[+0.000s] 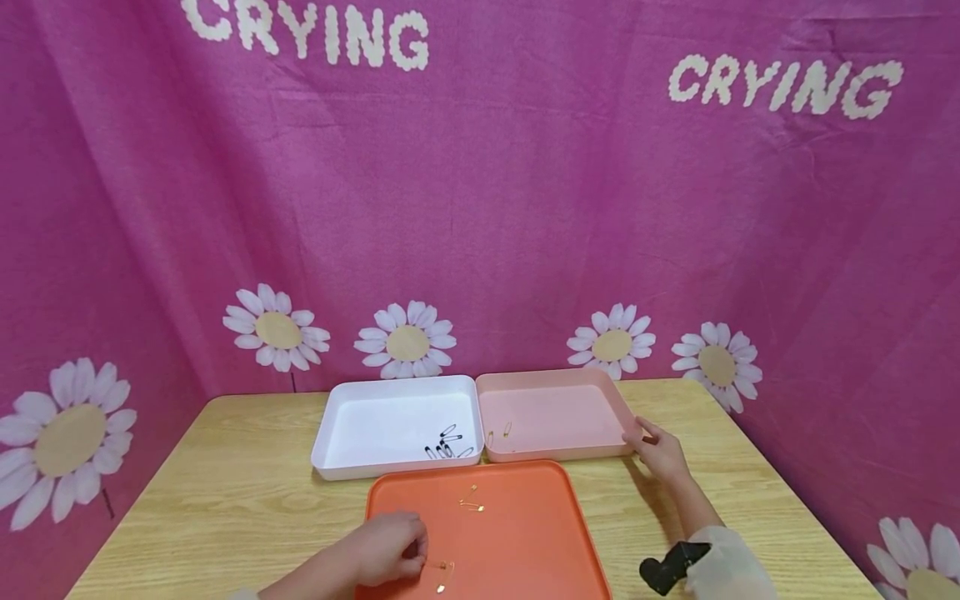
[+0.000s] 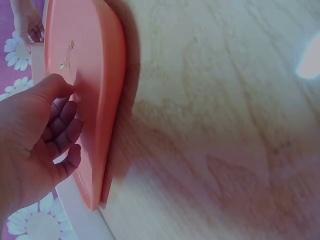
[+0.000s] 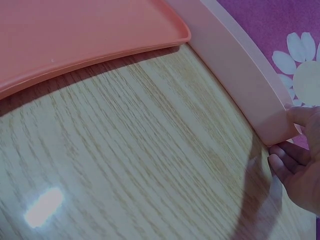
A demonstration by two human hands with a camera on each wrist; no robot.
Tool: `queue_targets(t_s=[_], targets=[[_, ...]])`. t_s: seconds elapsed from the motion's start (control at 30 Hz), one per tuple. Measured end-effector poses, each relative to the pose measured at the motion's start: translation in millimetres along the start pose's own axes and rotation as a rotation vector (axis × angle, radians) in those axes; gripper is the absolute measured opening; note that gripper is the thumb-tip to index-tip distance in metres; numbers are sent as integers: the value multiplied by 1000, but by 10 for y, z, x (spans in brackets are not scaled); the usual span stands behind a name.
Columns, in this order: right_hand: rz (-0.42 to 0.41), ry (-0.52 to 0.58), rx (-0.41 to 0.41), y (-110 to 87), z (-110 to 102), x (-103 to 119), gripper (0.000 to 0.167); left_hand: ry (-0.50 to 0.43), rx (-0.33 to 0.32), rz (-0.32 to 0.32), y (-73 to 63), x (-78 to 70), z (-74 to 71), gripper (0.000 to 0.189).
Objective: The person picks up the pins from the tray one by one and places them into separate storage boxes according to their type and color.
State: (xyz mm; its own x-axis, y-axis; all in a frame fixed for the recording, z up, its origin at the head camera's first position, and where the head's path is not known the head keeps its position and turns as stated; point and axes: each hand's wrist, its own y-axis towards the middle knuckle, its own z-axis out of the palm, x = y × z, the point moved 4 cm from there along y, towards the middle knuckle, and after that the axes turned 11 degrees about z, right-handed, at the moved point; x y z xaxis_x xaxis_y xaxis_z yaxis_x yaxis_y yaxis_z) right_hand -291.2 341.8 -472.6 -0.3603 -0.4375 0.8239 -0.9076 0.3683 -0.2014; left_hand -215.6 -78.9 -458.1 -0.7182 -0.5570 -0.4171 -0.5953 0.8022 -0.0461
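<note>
Over the near left part of the orange tray (image 1: 525, 533), my left hand (image 1: 386, 548) pinches a thin gold safety pin (image 1: 435, 566) between thumb and forefinger, its other fingers loosely curled. Another gold safety pin (image 1: 446, 578) lies right beside it; the left wrist view shows gold pins (image 2: 68, 54) just beyond the fingertips. Farther up the tray is a small group of gold pins (image 1: 472, 505). My right hand (image 1: 662, 454) grips the near right corner of the pink tray (image 1: 558, 408), thumb side at the rim and fingers at the base.
Left of the pink tray, touching it, stands a white tray (image 1: 375, 417) holding several black safety pins (image 1: 444, 450). Gold pins (image 1: 507, 429) lie in the pink tray's left part. A wooden table (image 1: 247, 467) bears everything, with a purple flowered curtain (image 1: 480, 208) behind.
</note>
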Motion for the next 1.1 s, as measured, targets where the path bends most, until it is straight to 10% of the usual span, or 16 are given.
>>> queue_targets(t_s=[0.47,1.1], targets=[[5,6,9,-6,-1,-10,60,-290,-125,-85,7,161,-70,7],[-34,12,-16,-28,-14,16,58,-220,-333,7,254,180,-426,5]])
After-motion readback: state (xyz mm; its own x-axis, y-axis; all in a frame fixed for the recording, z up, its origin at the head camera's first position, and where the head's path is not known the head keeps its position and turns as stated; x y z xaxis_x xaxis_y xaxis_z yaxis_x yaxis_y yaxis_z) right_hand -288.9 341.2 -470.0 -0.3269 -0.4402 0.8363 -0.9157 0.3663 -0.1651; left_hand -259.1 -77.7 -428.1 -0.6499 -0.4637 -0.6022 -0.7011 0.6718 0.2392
